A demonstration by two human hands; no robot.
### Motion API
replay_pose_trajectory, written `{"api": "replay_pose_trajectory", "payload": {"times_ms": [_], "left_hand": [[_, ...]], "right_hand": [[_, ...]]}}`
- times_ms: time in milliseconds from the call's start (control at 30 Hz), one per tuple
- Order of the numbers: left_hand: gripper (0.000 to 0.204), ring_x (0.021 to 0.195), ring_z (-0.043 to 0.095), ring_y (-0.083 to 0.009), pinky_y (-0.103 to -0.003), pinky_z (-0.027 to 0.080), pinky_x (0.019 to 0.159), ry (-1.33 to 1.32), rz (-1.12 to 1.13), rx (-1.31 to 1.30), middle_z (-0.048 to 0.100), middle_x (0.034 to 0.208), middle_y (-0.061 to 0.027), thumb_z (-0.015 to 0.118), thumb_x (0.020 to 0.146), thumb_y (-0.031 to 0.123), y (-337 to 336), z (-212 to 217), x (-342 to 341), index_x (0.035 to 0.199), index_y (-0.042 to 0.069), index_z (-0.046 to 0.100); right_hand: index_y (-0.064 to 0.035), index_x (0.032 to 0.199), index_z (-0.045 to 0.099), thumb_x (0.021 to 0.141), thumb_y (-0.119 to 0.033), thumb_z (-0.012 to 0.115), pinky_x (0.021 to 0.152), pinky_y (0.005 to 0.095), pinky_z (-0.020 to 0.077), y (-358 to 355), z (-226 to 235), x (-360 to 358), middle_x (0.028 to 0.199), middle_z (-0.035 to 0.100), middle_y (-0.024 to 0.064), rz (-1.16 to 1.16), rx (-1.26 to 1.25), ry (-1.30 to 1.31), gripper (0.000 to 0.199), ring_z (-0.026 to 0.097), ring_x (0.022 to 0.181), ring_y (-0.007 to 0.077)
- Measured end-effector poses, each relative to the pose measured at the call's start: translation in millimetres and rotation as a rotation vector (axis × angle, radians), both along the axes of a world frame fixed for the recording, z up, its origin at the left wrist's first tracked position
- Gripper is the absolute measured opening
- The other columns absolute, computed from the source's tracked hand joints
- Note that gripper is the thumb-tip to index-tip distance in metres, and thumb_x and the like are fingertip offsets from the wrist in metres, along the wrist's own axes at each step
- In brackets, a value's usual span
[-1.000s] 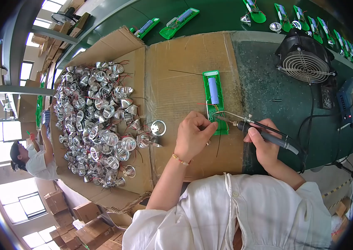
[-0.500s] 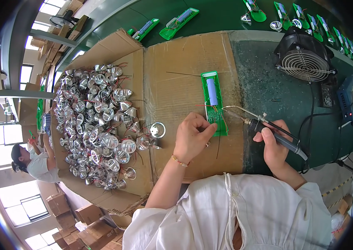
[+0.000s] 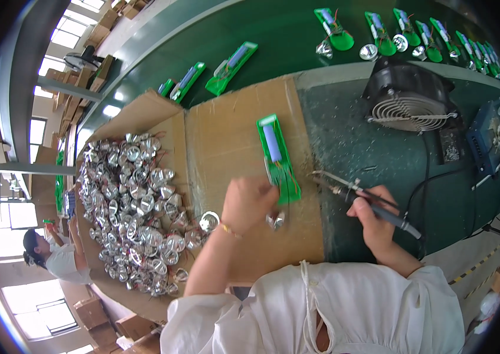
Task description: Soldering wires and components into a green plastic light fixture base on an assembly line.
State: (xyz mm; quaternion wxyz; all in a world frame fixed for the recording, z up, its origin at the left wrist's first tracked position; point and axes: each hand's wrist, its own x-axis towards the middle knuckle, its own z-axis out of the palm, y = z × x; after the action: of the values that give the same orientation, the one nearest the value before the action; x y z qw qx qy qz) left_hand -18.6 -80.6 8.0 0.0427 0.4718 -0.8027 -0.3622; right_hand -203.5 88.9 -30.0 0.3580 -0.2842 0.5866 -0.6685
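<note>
My left hand rests on the brown cardboard, its fingers closed at the near end of a green circuit board that carries a blue cylindrical cell. A small silver reflector cup sits just under that hand. My right hand grips a black soldering iron; its tip points left and stops a short way right of the green board. Thin wire runs along the iron's tip.
A heap of silver reflector cups fills a cardboard box at left. A black fan and a blue soldering station stand at right. More green boards lie along the green belt behind. Another person works at far left.
The soldering iron's tip has drawn back to the right, away from the green board. My left hand stays at the board's near end.
</note>
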Motion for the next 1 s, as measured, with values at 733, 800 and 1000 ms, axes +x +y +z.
{"api": "replay_pose_trajectory", "payload": {"times_ms": [733, 800, 1000], "left_hand": [[0.065, 0.086, 0.060, -0.0371, -0.042, 0.049, 0.073, -0.011, 0.128, -0.354, 0.059, 0.097, -0.0199, 0.077, 0.066, 0.037, -9, -2, -1, 0.111, 0.004, 0.042], [0.069, 0.088, 0.060, -0.0364, -0.041, 0.049, 0.074, 0.060, 0.205, -0.260, 0.058, 0.100, -0.0204, 0.079, 0.064, 0.037, 34, -9, 14, 0.111, 0.003, 0.042], [0.058, 0.107, 0.046, -0.0356, -0.043, 0.036, 0.092, 0.100, 0.380, -0.697, 0.047, 0.116, -0.0188, 0.073, 0.068, 0.019, 56, 4, 99, 0.116, 0.002, 0.046]], "right_hand": [[0.0001, 0.086, 0.054, 0.084, -0.010, 0.062, 0.054, 0.0199, 0.0422, -8, -4, -2, 0.067, 0.059, 0.0046, 0.002, 0.044, -0.037, 0.013, 0.055, 0.059, 0.0072], [0.0001, 0.087, 0.055, 0.085, -0.011, 0.062, 0.053, 0.0197, 0.0409, -9, -5, -2, 0.066, 0.059, 0.0044, -0.002, 0.027, 0.004, 0.013, 0.055, 0.059, 0.0073], [0.0010, 0.090, 0.054, 0.086, -0.011, 0.060, 0.055, 0.0214, 0.0443, -8, -7, -1, 0.068, 0.059, 0.0066, 0.000, -0.023, 0.044, 0.013, 0.057, 0.059, 0.0105]]}}
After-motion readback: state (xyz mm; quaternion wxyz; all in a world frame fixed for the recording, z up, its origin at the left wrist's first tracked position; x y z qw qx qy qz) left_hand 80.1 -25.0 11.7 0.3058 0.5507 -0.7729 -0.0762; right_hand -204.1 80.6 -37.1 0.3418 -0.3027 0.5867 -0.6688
